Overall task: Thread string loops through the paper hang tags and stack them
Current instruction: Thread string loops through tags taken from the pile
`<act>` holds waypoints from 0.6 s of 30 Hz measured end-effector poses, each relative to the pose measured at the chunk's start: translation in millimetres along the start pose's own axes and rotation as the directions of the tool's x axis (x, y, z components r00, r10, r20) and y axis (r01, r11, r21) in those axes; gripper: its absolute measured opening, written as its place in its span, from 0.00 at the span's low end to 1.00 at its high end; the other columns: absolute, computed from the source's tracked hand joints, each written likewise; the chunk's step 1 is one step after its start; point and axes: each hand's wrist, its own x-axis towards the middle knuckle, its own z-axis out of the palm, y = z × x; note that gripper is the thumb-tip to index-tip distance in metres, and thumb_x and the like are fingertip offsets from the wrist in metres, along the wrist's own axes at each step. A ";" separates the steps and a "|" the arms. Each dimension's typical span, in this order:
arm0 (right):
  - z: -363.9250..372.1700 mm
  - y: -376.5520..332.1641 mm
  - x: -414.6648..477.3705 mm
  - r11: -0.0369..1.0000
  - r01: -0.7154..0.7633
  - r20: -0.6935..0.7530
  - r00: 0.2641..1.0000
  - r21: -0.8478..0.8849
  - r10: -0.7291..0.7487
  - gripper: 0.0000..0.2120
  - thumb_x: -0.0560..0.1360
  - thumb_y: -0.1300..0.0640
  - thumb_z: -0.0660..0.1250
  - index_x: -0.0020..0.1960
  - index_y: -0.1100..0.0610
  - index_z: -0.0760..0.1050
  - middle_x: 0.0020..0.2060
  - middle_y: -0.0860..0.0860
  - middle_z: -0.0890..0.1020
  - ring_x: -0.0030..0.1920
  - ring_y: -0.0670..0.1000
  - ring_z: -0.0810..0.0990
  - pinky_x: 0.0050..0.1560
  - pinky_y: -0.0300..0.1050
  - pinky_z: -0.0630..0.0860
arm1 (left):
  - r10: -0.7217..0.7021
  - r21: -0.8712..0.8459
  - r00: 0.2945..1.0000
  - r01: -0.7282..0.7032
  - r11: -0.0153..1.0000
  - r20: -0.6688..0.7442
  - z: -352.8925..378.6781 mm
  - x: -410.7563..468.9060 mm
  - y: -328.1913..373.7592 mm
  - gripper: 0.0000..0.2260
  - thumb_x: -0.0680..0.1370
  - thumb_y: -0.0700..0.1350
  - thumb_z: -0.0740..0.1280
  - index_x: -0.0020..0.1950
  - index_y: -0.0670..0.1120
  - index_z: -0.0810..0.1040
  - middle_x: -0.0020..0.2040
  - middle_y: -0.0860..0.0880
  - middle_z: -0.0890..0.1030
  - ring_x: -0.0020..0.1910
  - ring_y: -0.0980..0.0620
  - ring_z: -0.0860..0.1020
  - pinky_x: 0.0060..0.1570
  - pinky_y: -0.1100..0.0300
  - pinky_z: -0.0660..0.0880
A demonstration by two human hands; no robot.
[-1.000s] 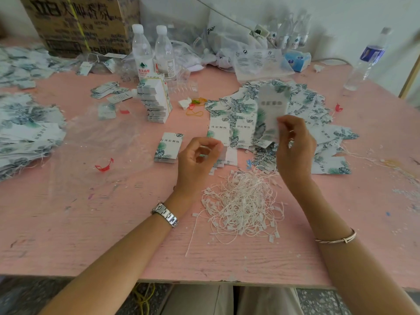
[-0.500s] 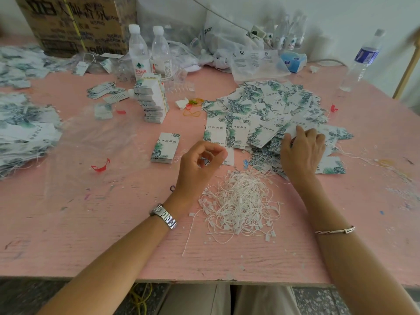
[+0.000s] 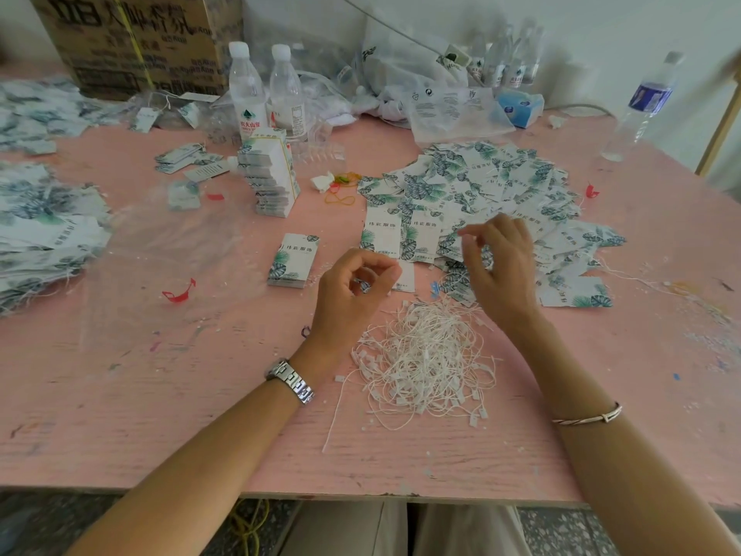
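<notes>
White paper hang tags with green leaf print (image 3: pixel 473 182): too many to count in the loose spread, plus 1 short neat stack (image 3: pixel 292 260) & 1 tall leaning stack (image 3: pixel 272 174) on the pink table (image 3: pixel 160 375). 1 heap of white string loops (image 3: pixel 425 355) sits btwn my wrists. 2 clear plastic water bottles (image 3: pixel 246 94) stand behind the tall stack. Spread lies under & beyond my R hand (image 3: pixel 501 266); short stack is just L of my L hand (image 3: pixel 353 290). R hand hovers, fingers loosely curled, half open, holding nothing visible. L hand: thumb & forefinger tips pinched together, can't tell if on a string.
</notes>
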 end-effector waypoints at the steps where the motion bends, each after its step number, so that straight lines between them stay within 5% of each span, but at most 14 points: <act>1: 0.5 -4.9 -1.3 0.994 0.086 0.043 0.995 0.061 -0.089 0.15 0.82 0.55 0.60 0.50 0.63 0.81 0.40 0.54 0.77 0.45 0.56 0.73 0.50 0.51 0.69 | -0.001 0.007 1.000 0.001 1.000 -0.007 0.2 0.1 -0.4 0.02 0.77 0.43 0.74 0.48 0.47 0.83 0.46 0.50 0.84 0.42 0.57 0.78 0.42 0.62 0.74; 4: 3.6 -16.2 -5.3 0.963 0.226 0.221 0.941 0.151 -0.255 0.12 0.80 0.55 0.63 0.45 0.60 0.82 0.35 0.51 0.78 0.39 0.53 0.73 0.46 0.49 0.70 | 0.000 0.026 1.000 0.001 1.000 -0.016 0.4 0.5 -1.0 0.03 0.77 0.43 0.74 0.50 0.45 0.83 0.46 0.50 0.84 0.43 0.54 0.79 0.44 0.58 0.75; 9: 11.8 -25.3 -13.0 0.958 0.266 0.510 0.812 0.111 -0.285 0.19 0.78 0.42 0.61 0.49 0.55 0.84 0.39 0.47 0.80 0.43 0.51 0.75 0.50 0.52 0.69 | 0.022 0.056 0.999 -0.020 0.998 -0.026 0.5 1.4 -2.0 0.04 0.77 0.42 0.74 0.50 0.44 0.83 0.46 0.51 0.84 0.44 0.56 0.79 0.44 0.66 0.73; 14: 14.3 -23.5 -14.7 0.962 0.222 0.587 0.762 0.160 -0.274 0.08 0.75 0.51 0.69 0.46 0.54 0.84 0.40 0.48 0.80 0.44 0.50 0.74 0.52 0.55 0.72 | 0.037 0.103 0.999 -0.035 0.994 -0.017 0.8 1.8 -4.4 0.03 0.77 0.43 0.74 0.49 0.46 0.83 0.46 0.51 0.84 0.44 0.52 0.80 0.44 0.61 0.76; 18: 13.6 -25.2 -14.1 0.965 0.196 0.603 0.753 0.176 -0.262 0.04 0.74 0.54 0.72 0.42 0.53 0.82 0.38 0.46 0.79 0.43 0.49 0.74 0.52 0.55 0.71 | 0.094 0.190 0.995 -0.097 0.977 0.024 0.2 1.3 -4.0 0.03 0.77 0.41 0.74 0.49 0.46 0.83 0.47 0.51 0.83 0.43 0.58 0.79 0.43 0.71 0.71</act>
